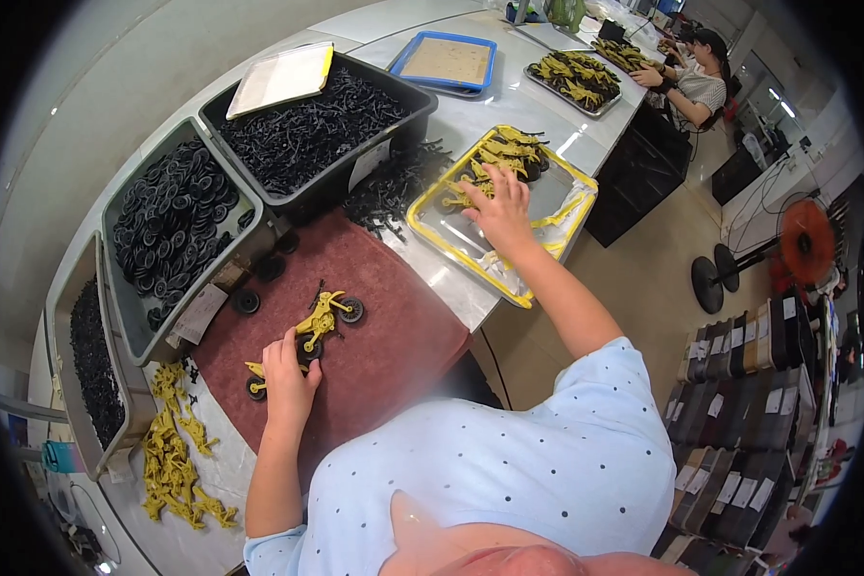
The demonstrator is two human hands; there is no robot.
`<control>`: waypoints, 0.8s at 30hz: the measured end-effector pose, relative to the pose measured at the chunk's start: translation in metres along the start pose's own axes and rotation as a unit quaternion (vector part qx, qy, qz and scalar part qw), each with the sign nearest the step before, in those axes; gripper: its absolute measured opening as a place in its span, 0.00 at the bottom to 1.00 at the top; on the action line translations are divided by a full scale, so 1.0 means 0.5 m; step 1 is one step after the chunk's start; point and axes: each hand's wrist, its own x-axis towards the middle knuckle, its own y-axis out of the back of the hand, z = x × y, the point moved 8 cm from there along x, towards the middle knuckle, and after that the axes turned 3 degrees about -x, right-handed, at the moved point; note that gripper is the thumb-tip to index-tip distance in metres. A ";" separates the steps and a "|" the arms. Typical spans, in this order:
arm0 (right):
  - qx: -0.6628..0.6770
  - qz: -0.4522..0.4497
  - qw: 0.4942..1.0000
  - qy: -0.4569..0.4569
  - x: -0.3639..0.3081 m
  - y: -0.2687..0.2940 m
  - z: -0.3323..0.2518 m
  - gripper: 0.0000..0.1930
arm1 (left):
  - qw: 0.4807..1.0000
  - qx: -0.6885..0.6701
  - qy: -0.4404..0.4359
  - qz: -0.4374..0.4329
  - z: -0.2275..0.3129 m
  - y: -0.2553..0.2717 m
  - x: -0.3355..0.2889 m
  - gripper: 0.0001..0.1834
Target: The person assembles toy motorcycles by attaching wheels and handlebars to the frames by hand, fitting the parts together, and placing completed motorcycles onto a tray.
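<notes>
Yellow motorbikes [514,154] part-fill the tray [552,192]; loose bodies [171,461] on the counter [223,461] remain; left grip [293,370], right grip [497,206]: cannot tell if clamped

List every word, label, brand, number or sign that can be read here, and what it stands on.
No text is readable in this view.
White label on the dark bin: too small.
Paper slip on the grey wheel bin: too blurred.
Pale label on the leftmost bin: too small.
White tags on the dark stacks at right: too small.
</notes>
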 end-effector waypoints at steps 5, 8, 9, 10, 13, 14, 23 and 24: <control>-0.042 -0.064 0.996 -0.034 -0.014 -0.081 0.030 0.23 | 1.000 -0.020 0.015 -0.014 -0.005 -0.002 0.004 0.32; -0.086 -0.071 0.992 -0.064 -0.012 -0.084 0.032 0.24 | 1.000 -0.029 0.005 -0.011 -0.009 0.002 0.000 0.33; -0.077 -0.058 0.993 -0.067 -0.006 -0.070 0.025 0.24 | 0.999 -0.035 0.000 -0.012 -0.012 0.003 -0.001 0.32; -0.063 -0.045 0.995 -0.068 0.002 -0.056 0.013 0.24 | 0.999 -0.039 -0.003 -0.012 -0.015 0.008 -0.004 0.32; 0.033 0.015 0.999 -0.015 0.011 0.022 -0.044 0.23 | 0.997 -0.055 -0.059 -0.018 -0.001 0.017 0.008 0.32; 0.108 0.045 0.993 0.009 0.016 0.056 -0.075 0.21 | 0.998 -0.048 -0.043 -0.016 -0.009 0.023 0.009 0.32; 0.394 -0.259 0.839 0.273 -0.022 0.026 -0.458 0.24 | 0.996 0.029 -0.075 -0.026 0.024 0.096 -0.011 0.48; 0.397 -0.260 0.835 0.279 -0.019 0.026 -0.480 0.24 | 0.996 0.053 -0.035 -0.070 0.014 0.100 -0.020 0.49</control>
